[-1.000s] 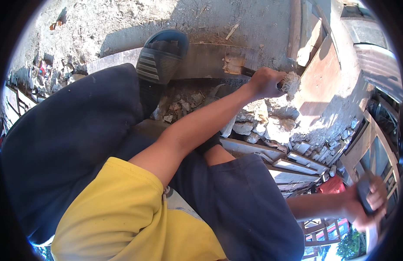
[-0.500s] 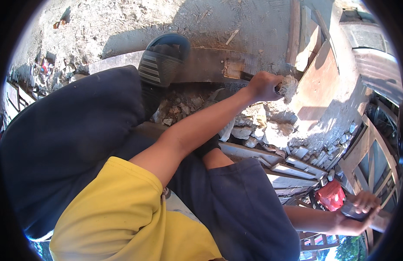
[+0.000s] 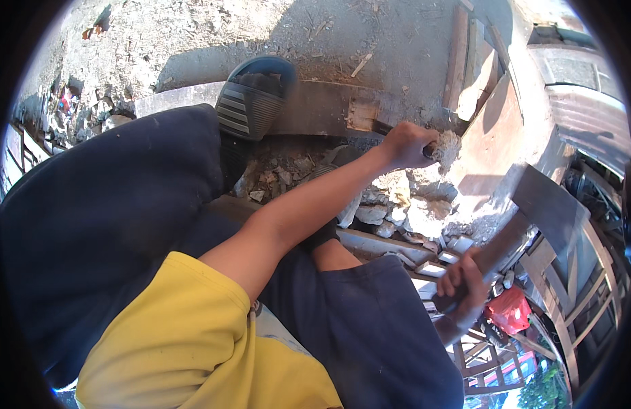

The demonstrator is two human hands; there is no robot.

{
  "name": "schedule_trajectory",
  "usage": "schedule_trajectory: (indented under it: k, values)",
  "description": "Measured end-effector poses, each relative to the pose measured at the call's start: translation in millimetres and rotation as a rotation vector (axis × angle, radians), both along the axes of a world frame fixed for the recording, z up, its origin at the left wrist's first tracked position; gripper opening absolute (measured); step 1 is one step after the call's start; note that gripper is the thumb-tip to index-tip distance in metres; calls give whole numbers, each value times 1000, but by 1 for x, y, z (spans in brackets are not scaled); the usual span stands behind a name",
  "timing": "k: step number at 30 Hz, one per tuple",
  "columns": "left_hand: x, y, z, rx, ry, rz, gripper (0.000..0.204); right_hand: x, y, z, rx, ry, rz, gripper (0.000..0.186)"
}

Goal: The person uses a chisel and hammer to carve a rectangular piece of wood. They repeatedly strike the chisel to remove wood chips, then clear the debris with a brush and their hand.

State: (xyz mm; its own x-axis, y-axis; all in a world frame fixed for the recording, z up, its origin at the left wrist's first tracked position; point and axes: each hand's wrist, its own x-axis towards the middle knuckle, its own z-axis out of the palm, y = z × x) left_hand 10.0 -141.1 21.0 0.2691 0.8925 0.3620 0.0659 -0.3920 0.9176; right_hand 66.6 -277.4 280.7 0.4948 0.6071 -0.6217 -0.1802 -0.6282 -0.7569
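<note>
For a clean blow, hold the chisel (image 3: 382,127) steady against the near right corner of the pale cut (image 3: 362,113), close to the right end of the plank (image 3: 308,109). Best to bear down through the sandal (image 3: 250,109), seemingly planted on the plank's left part, firmly enough to stop any bounce. Line up the mallet (image 3: 533,203) with the chisel's length and meet the pale frayed end (image 3: 446,151) squarely; beware of a glancing hit slipping onto the knuckles, likely enough on such fraying. Favour short, even strikes over wide swings, and watch the cut rather than the mallet. Cannot tell, with so little of the blade in sight, how deep in the plank to reckon the bite.

Reaches with the left arm almost straight from the yellow sleeve (image 3: 199,293) toward the plank's right end. Wraps the left hand (image 3: 407,144) tightly round the chisel handle, just beside that end, back of the hand upward. Wraps the right hand (image 3: 465,281), slightly blurred, round the mallet handle, well apart from the plank, off to its right and on the near side. Cannot see much of the right forearm, tucked behind the right knee (image 3: 377,300).
</note>
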Motion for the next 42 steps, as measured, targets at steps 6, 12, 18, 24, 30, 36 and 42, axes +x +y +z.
schedule_trajectory:
  k: [6, 12, 18, 24, 30, 36, 42]
  values:
    - [7, -1, -1, -7, -37, -39, 25, 53, 44, 105, 898, 168, 259, 13]
    - [1, 2, 1, -22, 14, -39, 24, 23, 24, -55, 484, -308, -46, 18]
    - [-7, 4, 2, -60, -45, 7, 23, 6, -10, -90, -41, 256, 32, 19]
    - [-2, 1, 18, -121, -146, 21, 24, 13, -13, -163, -195, 458, -284, 12]
    - [-5, 5, 24, -91, -139, 4, 26, 44, -49, -255, 44, 941, -436, 12]
    - [-13, 2, 12, -35, -205, 36, 26, 36, -51, -267, 150, 1071, -579, 14]
    - [-1, -26, 84, 220, -405, -165, 21, 32, -55, -268, 187, 1072, -632, 16]
